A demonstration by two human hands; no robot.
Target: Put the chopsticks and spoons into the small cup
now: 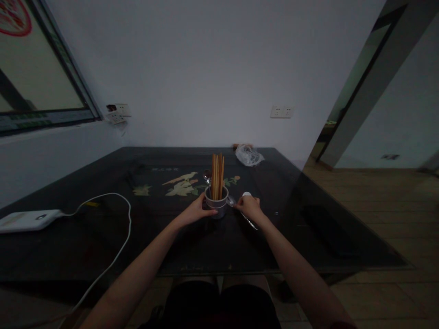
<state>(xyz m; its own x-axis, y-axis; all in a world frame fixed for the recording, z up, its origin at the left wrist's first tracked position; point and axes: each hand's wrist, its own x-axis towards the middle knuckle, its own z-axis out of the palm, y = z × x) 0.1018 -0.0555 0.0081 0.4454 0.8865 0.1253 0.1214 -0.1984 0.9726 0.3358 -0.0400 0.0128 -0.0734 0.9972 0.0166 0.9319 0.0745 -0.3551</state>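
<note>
A grey metal-looking cup (216, 209) stands on the dark table in front of me. A bundle of wooden chopsticks (217, 178) rises upright from it, and a metal spoon (207, 177) leans out at its left. My left hand (195, 211) is wrapped round the cup's left side, thumb across the front. Just right of the cup, my right hand (249, 208) pinches another metal spoon (251, 223), whose bowl points toward the cup and whose handle slants to the lower right. A small white round object (246, 194) shows behind the right hand, partly hidden by it.
The glossy black table (192, 260) carries a printed bird-and-flower picture (183, 185). A clear plastic bag (248, 155) lies at the back edge. On the left sits a white power bank (30, 220) with a white cable (129, 224). A dark flat object (329, 230) rests at right.
</note>
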